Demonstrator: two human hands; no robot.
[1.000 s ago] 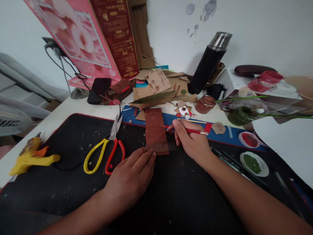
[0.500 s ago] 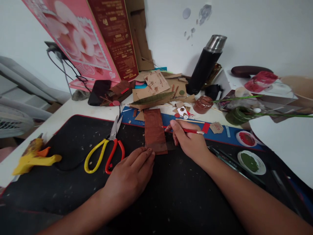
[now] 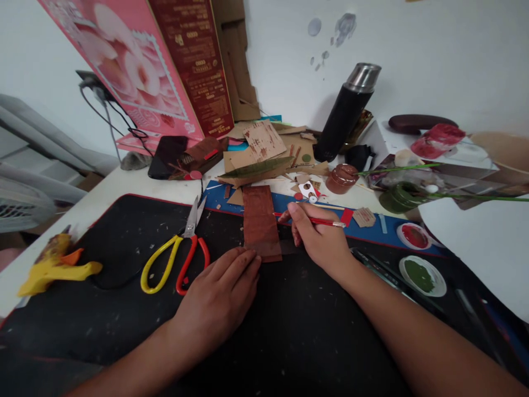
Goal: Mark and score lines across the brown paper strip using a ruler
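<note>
A brown-painted cardboard strip (image 3: 261,218) lies lengthwise on the black mat in front of me. My left hand (image 3: 225,284) rests palm down at its lower left corner, fingers extended side by side and their tips pressing there. Across the strip's near end runs a clear, ruler-like band (image 3: 289,246), partly under those fingertips. My right hand (image 3: 316,234) is closed around a slim red pencil (image 3: 326,221), whose thin end points left at the strip's right edge. Brown stains show on the right fingers. Scissors (image 3: 190,229) with yellow and red handles lie partly spread, left of the strip.
A yellow glue gun (image 3: 61,267) lies at left. Behind are cardboard scraps (image 3: 264,140), a black flask (image 3: 343,113) and a brown paint jar (image 3: 342,177). To the right are a green paint lid (image 3: 422,275), a red paint lid (image 3: 413,236) and dark pens (image 3: 388,278).
The view has shifted very slightly. Both hands, the pencil and the brown strip keep practically the same positions.
</note>
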